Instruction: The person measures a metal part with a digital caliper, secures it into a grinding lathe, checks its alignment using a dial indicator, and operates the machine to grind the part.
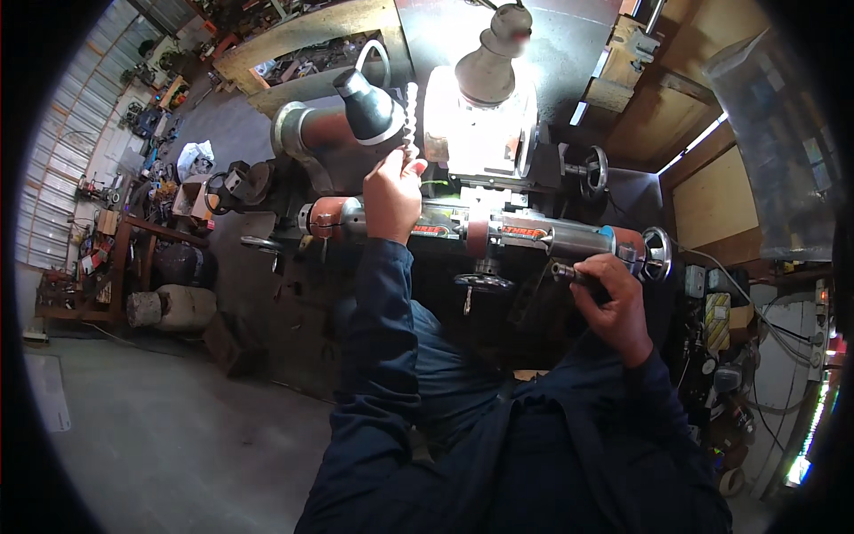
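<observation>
My left hand [394, 198] is raised over the machine's long slide, fingers closed at the lower end of a pale, knobbly upright rod [411, 111]. Whether it is a jointed hose or a twisted bit, I cannot tell. Right beside it is the dark shade of a work lamp [366, 105]. My right hand [612, 301] grips a short, dark, stepped metal cylinder [564, 272] below the slide's right end, its tip pointing left. Between my hands lies the grinding machine's slide [574, 240], with red-brown end pieces and a chrome handwheel [483, 283] in front.
A brightly lit machine head [480, 111] rises behind the slide. More handwheels stick out, one at the right end [656, 254] and one behind [594, 172]. Gas cylinders [173, 307] lie on the floor at left. Clutter and cables [725, 329] crowd the right side.
</observation>
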The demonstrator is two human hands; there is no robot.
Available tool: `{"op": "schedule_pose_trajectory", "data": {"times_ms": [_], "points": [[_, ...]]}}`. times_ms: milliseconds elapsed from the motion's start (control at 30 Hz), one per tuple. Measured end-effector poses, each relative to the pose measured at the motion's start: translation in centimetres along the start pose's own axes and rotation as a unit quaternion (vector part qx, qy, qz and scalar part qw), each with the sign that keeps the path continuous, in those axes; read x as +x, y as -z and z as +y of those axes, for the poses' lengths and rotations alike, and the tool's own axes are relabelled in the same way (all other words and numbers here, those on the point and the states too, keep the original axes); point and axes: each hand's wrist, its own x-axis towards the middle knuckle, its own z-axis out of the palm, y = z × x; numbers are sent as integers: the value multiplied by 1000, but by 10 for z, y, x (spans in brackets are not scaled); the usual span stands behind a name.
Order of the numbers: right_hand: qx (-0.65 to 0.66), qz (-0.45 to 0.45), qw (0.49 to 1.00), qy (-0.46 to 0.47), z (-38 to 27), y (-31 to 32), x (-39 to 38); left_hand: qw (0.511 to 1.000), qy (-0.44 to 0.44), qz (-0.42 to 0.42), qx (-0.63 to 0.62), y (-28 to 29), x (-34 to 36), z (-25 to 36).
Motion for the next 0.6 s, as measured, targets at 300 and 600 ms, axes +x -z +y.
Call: {"op": "schedule_pose_trajectory", "data": {"times_ms": [300,600], "points": [[-52,21,997,53,5,-9,50,999,-46,-15,25,20,4,13],[71,62,994,-49,46,-48,64,822,215,520,-91,-19,-146,-94]]}}
